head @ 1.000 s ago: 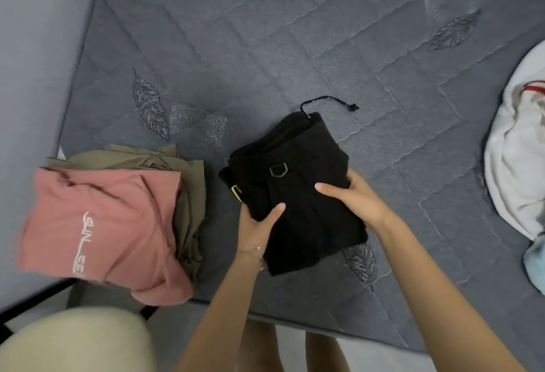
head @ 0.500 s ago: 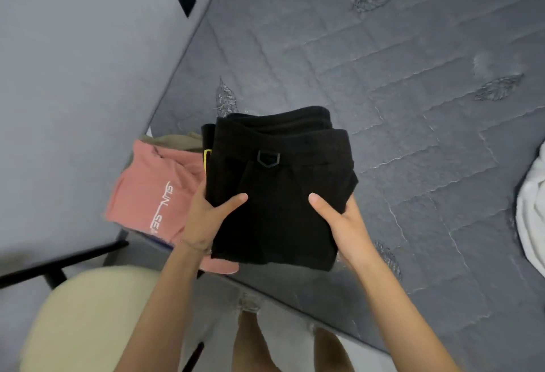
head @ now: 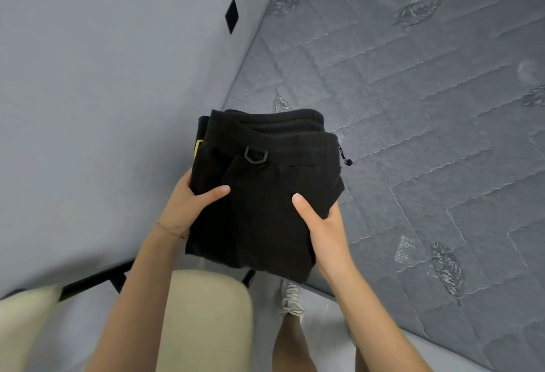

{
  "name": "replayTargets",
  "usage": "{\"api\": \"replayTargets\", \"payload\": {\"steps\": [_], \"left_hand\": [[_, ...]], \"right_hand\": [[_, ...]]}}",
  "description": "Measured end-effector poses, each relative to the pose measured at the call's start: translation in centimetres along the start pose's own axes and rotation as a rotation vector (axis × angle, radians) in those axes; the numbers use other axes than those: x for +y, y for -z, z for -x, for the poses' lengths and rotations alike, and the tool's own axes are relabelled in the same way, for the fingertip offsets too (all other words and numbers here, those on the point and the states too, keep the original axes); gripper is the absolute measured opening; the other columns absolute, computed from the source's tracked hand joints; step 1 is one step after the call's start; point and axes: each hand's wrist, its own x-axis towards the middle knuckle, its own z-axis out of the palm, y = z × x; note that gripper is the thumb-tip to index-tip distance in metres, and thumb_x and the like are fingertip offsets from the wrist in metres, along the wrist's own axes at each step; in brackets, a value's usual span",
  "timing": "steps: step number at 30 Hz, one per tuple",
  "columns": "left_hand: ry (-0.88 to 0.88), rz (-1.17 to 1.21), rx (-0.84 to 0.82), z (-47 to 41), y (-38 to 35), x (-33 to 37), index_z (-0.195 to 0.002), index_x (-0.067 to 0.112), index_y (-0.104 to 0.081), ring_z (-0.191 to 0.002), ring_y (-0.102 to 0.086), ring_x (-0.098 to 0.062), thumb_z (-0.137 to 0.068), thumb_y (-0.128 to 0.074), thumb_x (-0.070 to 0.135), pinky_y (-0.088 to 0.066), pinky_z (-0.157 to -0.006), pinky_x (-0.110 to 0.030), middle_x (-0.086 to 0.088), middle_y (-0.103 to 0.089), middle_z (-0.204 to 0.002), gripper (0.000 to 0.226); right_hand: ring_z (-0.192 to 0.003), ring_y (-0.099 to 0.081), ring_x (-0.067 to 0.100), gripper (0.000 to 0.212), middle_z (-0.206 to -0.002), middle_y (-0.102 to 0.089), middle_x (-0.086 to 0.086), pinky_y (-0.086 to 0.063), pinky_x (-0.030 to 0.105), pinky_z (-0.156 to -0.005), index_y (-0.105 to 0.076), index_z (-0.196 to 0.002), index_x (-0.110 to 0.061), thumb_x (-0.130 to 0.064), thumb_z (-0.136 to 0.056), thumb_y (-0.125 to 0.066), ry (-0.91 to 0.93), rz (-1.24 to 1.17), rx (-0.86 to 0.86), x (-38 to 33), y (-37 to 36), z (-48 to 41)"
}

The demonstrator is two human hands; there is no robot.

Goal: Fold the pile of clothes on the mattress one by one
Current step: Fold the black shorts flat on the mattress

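A folded black garment with a D-ring on its waistband and a yellow tag at its left edge is lifted over the left corner of the grey quilted mattress. My left hand grips its left side, thumb on top and fingers underneath. My right hand grips its right side the same way. A drawstring end dangles at the garment's right edge. The pink and olive folded clothes seen earlier are hidden behind the black garment.
A grey wall runs along the mattress's left side. A beige rounded seat and a black frame bar lie below the garment. My legs and a shoe show on the floor.
Both hands lifted the black garment off the mattress and carried it left, over the pink and olive stack, which is now covered. The view swung left toward the wall.
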Motion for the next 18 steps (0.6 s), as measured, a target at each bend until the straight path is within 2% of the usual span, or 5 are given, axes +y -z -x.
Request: {"api": "replayTargets", "payload": {"steps": [4,8,11,15,18], "left_hand": [[0.035,-0.100,0.025,-3.9,0.7,-3.6,-0.110,0.040,-0.062,-0.095,-0.065,-0.001,-0.062,-0.083,0.038,-0.054,-0.086,-0.029,0.019,-0.069,-0.102,0.052],[0.007,-0.290,0.050,-7.1,1.4,-6.8,-0.142,0.023,-0.045,-0.120,-0.055,-0.018,-0.080,-0.076,0.027,-0.042,-0.107,-0.044,0.005,-0.060,-0.128,0.070],[-0.006,-0.365,0.084,-8.0,1.2,-8.1,-0.148,0.027,-0.035,-0.129,-0.047,-0.022,-0.082,-0.073,0.030,-0.035,-0.112,-0.045,0.002,-0.053,-0.139,0.076],[-0.060,-0.433,0.115,-8.3,0.5,-8.5,-0.150,0.045,-0.010,-0.134,-0.041,-0.022,-0.084,-0.070,0.035,-0.031,-0.113,-0.042,0.006,-0.044,-0.147,0.090],[-0.059,-0.501,0.113,-8.2,0.1,-8.9,-0.148,0.050,0.001,-0.134,-0.042,-0.027,-0.084,-0.068,0.043,-0.033,-0.110,-0.043,0.005,-0.038,-0.151,0.094]], "right_hand": [[-0.097,-0.061,-0.013,0.031,-0.102,-0.066,-0.033,-0.047,0.008,-0.076,-0.053,-0.108,-0.048,-0.034,-0.086,-0.071,-0.085,0.116,0.072,4.5,-1.5,-3.4],[-0.109,-0.058,-0.002,0.041,-0.114,-0.061,-0.024,-0.045,0.018,-0.091,-0.052,-0.123,-0.037,-0.032,-0.087,-0.070,-0.096,0.248,0.133,8.5,-0.9,-6.6],[-0.114,-0.058,0.011,0.049,-0.115,-0.062,-0.014,-0.045,0.031,-0.100,-0.053,-0.130,-0.026,-0.031,-0.085,-0.071,-0.139,0.294,0.217,10.0,-0.4,-8.0],[-0.114,-0.058,0.015,0.048,-0.111,-0.062,-0.014,-0.045,0.030,-0.097,-0.056,-0.127,-0.025,-0.035,-0.083,-0.072,-0.181,0.391,0.277,10.5,-0.2,-9.1],[-0.114,-0.059,0.020,0.054,-0.120,-0.064,-0.005,-0.046,0.035,-0.097,-0.055,-0.128,-0.021,-0.043,-0.082,-0.072,-0.209,0.523,0.303,10.2,0.1,-9.0]]}}
